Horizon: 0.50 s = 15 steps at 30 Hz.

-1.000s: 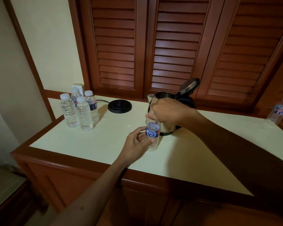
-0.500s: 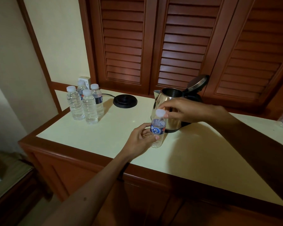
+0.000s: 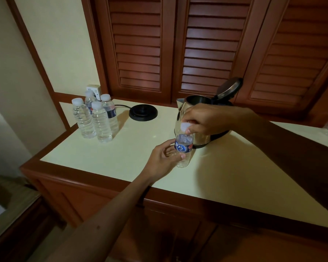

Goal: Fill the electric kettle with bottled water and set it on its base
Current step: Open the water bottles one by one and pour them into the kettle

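Dark wooden louvered doors [image 3: 206, 50] stand behind a pale countertop [image 3: 133, 148] with a brown wood edge. On this countertop the person holds a small water bottle [image 3: 183, 150] upright, just in front of the steel kettle [image 3: 192, 118]. The left hand [image 3: 164, 157] grips the lower body of the bottle, with fingers and thumb curled around it. The right hand [image 3: 206, 118] comes from above and pinches the white cap [image 3: 185, 127] at the bottle's neck; I cannot tell if the cap is already off the thread. The kettle stands on the countertop with its lid [image 3: 229, 88] tilted up and open. Its black base [image 3: 143, 112] lies apart to the left, with a cord going toward the wall. Further left, four sealed bottles [image 3: 95, 118] stand close together near a wall socket [image 3: 94, 89].
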Each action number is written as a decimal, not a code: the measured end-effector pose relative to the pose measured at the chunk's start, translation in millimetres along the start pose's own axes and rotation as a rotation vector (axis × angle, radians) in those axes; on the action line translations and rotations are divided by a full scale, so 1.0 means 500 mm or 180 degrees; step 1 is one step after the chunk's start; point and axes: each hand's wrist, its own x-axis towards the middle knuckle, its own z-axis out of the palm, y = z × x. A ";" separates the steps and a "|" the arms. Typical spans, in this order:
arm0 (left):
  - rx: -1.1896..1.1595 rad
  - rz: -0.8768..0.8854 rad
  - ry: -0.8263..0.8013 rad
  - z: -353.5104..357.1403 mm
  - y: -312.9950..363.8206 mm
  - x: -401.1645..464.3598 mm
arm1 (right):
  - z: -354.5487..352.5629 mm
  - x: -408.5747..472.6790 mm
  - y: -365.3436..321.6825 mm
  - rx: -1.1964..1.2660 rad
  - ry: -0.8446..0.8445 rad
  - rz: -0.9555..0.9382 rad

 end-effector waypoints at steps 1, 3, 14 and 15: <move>0.0024 0.0009 -0.0018 0.000 0.000 0.000 | -0.004 0.004 -0.004 -0.0221 -0.0051 -0.0021; 0.0063 0.0007 -0.0057 -0.002 0.001 0.000 | -0.007 0.010 -0.007 -0.0361 -0.0046 -0.0025; 0.0232 0.0062 -0.0352 -0.009 -0.008 0.007 | 0.139 -0.048 -0.029 0.2796 0.1111 0.0674; 0.0304 0.0058 -0.0392 -0.010 -0.010 0.007 | 0.157 -0.050 -0.037 0.2979 0.1226 0.0759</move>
